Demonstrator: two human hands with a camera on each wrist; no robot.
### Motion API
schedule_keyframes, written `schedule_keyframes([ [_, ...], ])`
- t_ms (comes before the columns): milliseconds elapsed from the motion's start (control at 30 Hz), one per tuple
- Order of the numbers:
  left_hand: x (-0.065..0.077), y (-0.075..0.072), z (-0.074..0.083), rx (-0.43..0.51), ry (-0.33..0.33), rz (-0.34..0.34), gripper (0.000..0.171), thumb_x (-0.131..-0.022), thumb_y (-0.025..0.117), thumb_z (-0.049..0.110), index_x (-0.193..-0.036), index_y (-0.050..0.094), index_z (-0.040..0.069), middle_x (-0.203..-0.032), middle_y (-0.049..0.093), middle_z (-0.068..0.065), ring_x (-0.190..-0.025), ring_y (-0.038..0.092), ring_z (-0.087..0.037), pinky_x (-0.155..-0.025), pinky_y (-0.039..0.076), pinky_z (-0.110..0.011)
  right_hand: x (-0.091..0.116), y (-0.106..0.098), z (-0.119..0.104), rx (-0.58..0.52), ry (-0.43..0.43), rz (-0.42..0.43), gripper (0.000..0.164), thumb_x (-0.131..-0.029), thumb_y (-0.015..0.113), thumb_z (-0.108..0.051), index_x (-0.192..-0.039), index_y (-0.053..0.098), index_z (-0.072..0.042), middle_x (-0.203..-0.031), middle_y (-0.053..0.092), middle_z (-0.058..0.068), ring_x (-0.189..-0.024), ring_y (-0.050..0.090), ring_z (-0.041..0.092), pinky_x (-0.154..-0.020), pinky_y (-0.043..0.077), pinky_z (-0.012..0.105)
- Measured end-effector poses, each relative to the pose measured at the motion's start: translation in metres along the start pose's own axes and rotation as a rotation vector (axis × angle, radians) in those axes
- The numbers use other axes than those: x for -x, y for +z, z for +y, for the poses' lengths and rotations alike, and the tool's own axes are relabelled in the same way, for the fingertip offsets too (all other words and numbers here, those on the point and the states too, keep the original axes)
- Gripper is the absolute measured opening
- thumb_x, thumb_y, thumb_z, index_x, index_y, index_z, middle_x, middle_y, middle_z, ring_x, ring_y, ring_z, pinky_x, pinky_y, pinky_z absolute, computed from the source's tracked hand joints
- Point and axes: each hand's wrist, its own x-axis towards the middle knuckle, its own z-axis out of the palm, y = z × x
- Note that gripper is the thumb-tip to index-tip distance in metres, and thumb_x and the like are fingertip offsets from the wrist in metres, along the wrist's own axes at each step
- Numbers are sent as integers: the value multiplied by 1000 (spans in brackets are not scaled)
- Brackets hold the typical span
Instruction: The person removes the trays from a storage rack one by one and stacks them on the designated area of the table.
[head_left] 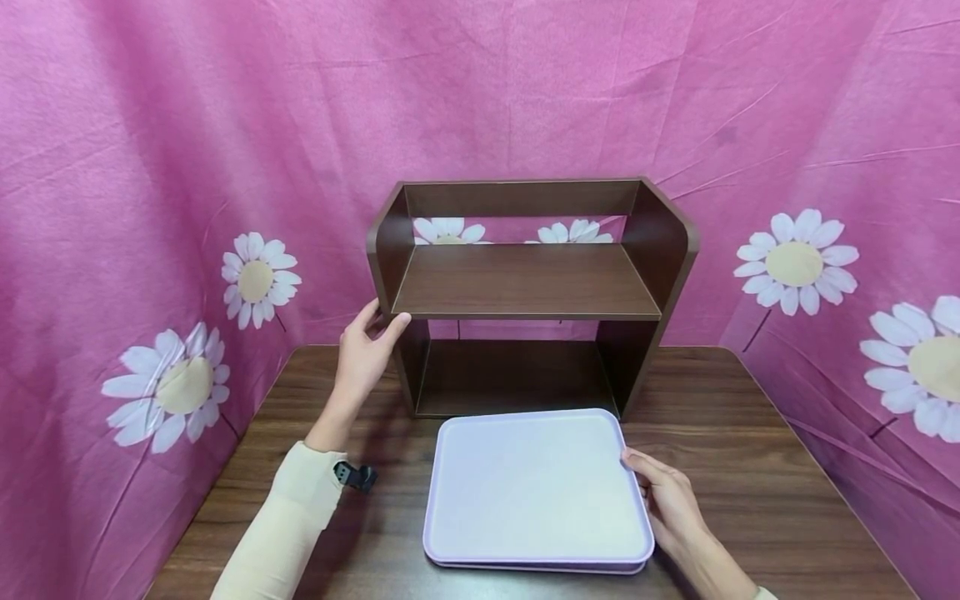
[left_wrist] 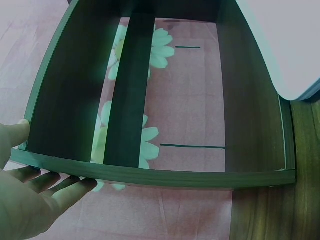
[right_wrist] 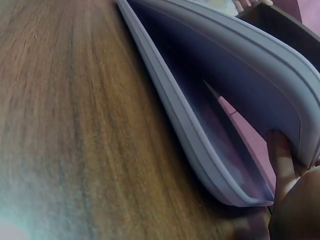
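Observation:
A two-tier dark brown wooden shelf [head_left: 525,283] stands at the back of the table. My left hand [head_left: 363,354] holds its left side panel near the middle board, thumb at the front edge, other fingers along the outside. In front lie two pale lilac trays, one over the other. My right hand [head_left: 675,504] grips the right edge of the upper tray [head_left: 536,492], thumb on top and a finger beneath. The right wrist view shows that tray tilted up from the lower tray [right_wrist: 175,115], with a wedge-shaped gap between them. The lower one rests on the table.
The wood-grain table [head_left: 720,417] extends on both sides of the shelf. A pink curtain [head_left: 525,92] printed with white daisies hangs behind and around it. A black band with a small device [head_left: 355,476] is on the left wrist.

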Motion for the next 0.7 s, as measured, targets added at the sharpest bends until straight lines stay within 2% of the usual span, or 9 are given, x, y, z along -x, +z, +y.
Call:
schedule_keyframes([
  [167,0,1,0,-19,-14,1,54,-100,78,27,-148,62,8,-139,70,-22,-132,66,-30,-114,55,-38,-1,-2,0,28,22,4,27,-105,64,-11,-92,82,-27,-64,61,-13,-54,46,-1,-45,36,12],
  [267,0,1,1,-33,-21,6,54,-100,78,27,-149,62,9,-140,70,-22,-133,66,-31,-114,55,-39,-2,-3,1,81,38,21,24,-105,65,-13,-94,81,-27,-66,63,-12,-55,48,0,-47,39,13],
  [333,0,1,1,-36,-18,7,54,-100,78,27,-149,62,9,-140,70,-22,-133,66,-31,-114,55,-39,-1,-3,2,150,46,42,16,-105,66,-15,-104,80,-22,-68,65,-11,-58,53,1,-50,45,15],
  [400,-1,2,1,-37,-17,12,54,-100,78,27,-148,62,9,-139,70,-22,-132,67,-32,-113,56,-39,-2,-2,2,231,52,64,20,-105,67,-18,-121,78,-14,-73,70,-10,-64,61,4,-56,53,19],
  [467,0,2,1,-37,-16,12,54,-100,79,26,-148,63,8,-138,70,-22,-131,67,-32,-112,56,-38,-2,-1,2,324,48,74,37,-106,66,-21,-137,69,-1,-81,74,-8,-72,66,6,-62,59,24],
  [533,0,1,1,-36,-16,10,53,-100,79,26,-147,63,8,-138,71,-22,-131,68,-31,-111,57,-38,-2,0,1,434,21,81,49,-107,65,-23,-145,60,7,-98,79,3,-85,69,9,-69,60,23],
  [600,0,1,1,-34,-18,6,53,-99,79,26,-147,63,9,-137,71,-21,-129,68,-30,-110,58,-36,-2,0,0,562,-28,80,50,-108,62,-23,-145,57,10,-118,78,18,-103,72,21,-77,59,21],
  [700,1,1,1,-35,-18,3,53,-99,79,27,-147,63,9,-136,72,-21,-128,69,-29,-109,58,-36,-2,2,-4,720,-128,100,44,-108,61,-18,-138,62,13,-137,68,29,-112,69,22,-79,55,15],
])
